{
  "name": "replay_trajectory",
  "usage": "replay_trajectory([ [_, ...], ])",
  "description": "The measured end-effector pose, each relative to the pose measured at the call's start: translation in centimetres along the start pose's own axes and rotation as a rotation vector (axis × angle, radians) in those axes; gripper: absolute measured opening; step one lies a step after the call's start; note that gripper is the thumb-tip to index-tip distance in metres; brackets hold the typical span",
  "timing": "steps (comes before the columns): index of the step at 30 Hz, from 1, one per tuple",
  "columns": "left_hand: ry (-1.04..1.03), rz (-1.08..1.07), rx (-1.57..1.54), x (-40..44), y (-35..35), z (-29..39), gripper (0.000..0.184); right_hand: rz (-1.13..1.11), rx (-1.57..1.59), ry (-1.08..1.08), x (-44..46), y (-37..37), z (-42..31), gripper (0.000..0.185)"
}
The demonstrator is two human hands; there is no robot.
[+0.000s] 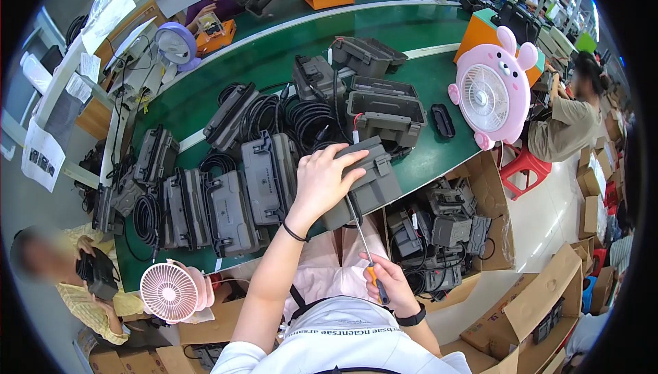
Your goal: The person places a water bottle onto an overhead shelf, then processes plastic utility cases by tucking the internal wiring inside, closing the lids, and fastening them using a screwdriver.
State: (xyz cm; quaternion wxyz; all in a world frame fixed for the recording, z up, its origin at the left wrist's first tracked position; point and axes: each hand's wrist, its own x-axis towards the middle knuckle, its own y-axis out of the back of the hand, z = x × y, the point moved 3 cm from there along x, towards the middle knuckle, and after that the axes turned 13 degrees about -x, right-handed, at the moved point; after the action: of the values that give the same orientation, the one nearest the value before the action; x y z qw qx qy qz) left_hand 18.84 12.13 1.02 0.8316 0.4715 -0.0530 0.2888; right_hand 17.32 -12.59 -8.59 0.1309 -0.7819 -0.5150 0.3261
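Observation:
My left hand presses on a dark grey plastic case at the front edge of the green table, its fingers spread over the top. My right hand grips a screwdriver by its orange and dark handle, and the long metal shaft points up to the near side of that case. Where the tip meets the case is too small to make out. Behind the case stands an open grey box with a red wire at its near rim. Closed grey cases stand in a row to the left.
Black cable coils lie behind the cases. A pink fan stands at the right, another at the lower left. A carton of cases sits below the table edge. People work at left, right and across the table.

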Motion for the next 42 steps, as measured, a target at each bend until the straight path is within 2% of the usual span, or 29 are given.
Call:
replay_trajectory([
  [6,-0.02,0.013,0.024,0.2,-0.3,0.1,0.033,-0.142,0.215,-0.07,0.0,1.4,-0.4,0.05],
  [9,-0.019,0.015,0.029,0.1,-0.2,0.2,0.033,-0.223,0.431,-0.108,0.1,2.0,0.3,0.05],
  [12,-0.024,0.038,0.029,0.0,-0.3,0.5,0.032,-0.222,0.499,-0.131,0.0,2.4,0.5,0.047],
  [15,-0.039,0.08,0.008,-0.9,-0.3,1.0,0.03,-0.156,0.155,-0.12,-0.5,4.1,-0.1,0.044],
  [17,-0.067,0.084,0.012,-1.4,-0.3,1.1,0.031,-0.15,-0.01,0.04,-1.2,6.0,-0.7,0.036],
  [19,-0.129,0.085,-0.024,-2.2,-0.4,1.1,0.033,-0.036,-0.039,0.265,-1.7,8.0,-1.2,0.044],
  [21,-0.225,0.093,-0.038,-3.1,-0.2,2.0,0.033,0.195,-0.143,0.493,-1.2,8.5,-2.8,0.051],
  [22,-0.273,0.068,-0.043,-3.6,-0.3,2.3,0.032,0.383,-0.232,0.52,-0.9,8.8,-3.5,0.055],
  [23,-0.329,0.051,-0.072,-4.0,-0.4,2.7,0.032,0.448,-0.347,0.564,-0.5,9.4,-3.8,0.06],
  [25,-0.396,0.037,-0.072,-5.1,-0.3,4.0,0.032,0.509,-0.448,0.662,0.8,10.1,-4.2,0.072],
  [29,-0.508,-0.041,-0.069,-7.0,-0.8,4.8,0.035,0.492,-0.48,0.598,3.2,9.8,-4.4,0.094],
  [31,-0.579,-0.07,-0.067,-7.5,-1.0,5.2,0.037,0.377,-0.501,0.69,4.6,9.7,-4.1,0.098],
  [33,-0.526,-0.13,-0.156,-7.1,-0.4,5.3,0.039,0.299,-0.432,0.564,4.9,9.3,-3.5,0.106],
  [35,-0.45,-0.096,-0.308,-5.8,0.7,5.4,0.039,0.258,-0.447,0.557,5.3,9.1,-3.0,0.109],
  [36,-0.329,-0.039,-0.347,-4.9,1.5,5.6,0.035,0.263,-0.475,0.539,5.4,8.8,-3.0,0.11],
  [37,-0.233,0.094,-0.326,-3.8,1.8,5.3,0.028,0.294,-0.522,0.559,5.4,8.5,-3.1,0.11],
  [39,-0.053,0.249,-0.186,-1.9,1.0,2.1,0.027,0.366,-0.653,0.602,5.3,8.4,-2.9,0.107],
  [41,0.171,0.08,-0.139,-0.4,0.3,-1.4,0.028,0.413,-0.478,0.625,5.0,7.4,-2.7,0.097],
  [42,0.165,0.122,-0.106,0.1,0.5,-1.9,0.028,0.45,-0.494,0.655,4.8,7.2,-2.6,0.091],
])
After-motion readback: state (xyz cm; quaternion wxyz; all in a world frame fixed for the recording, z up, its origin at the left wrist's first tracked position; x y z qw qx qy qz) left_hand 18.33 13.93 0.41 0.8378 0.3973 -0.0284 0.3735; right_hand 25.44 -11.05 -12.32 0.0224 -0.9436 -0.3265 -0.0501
